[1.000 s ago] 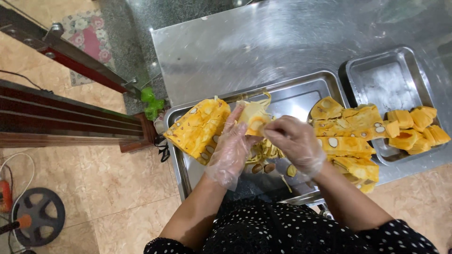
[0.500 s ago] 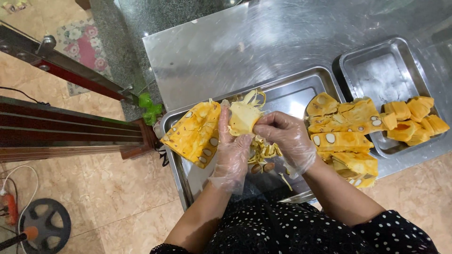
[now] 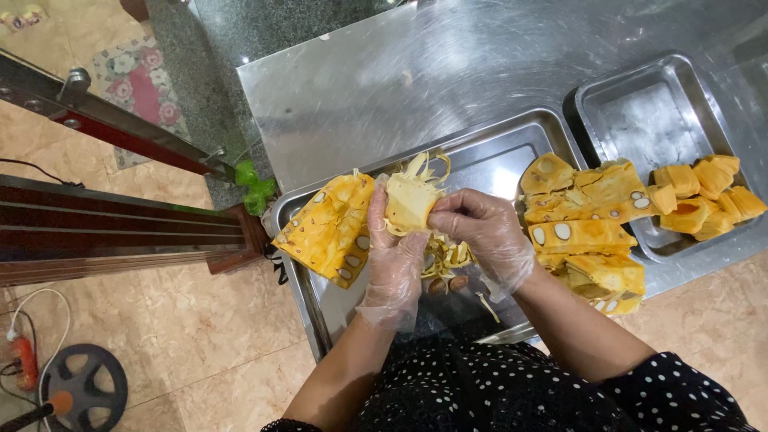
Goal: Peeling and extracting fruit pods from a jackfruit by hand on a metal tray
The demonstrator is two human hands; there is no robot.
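Both gloved hands, left hand [image 3: 394, 244] & right hand [image 3: 480, 234], are gripping a jackfruit pod [image 3: 408, 200] over near big tray [image 3: 488, 156].

Two steel trays [image 3: 552, 128] [image 3: 680, 68]; two gloved hands [image 3: 396, 252] [image 3: 484, 232]; one floor rug [image 3: 140, 80].

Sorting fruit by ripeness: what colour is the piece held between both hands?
Pale yellow jackfruit piece, with stringy fibres, clearest in the head view.

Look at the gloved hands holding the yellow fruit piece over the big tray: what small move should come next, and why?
Probably the right hand should pull the pale strings off the fruit piece while the left hand holds it. Strings still stick out of its top, and loose ones already lie in the big tray below.
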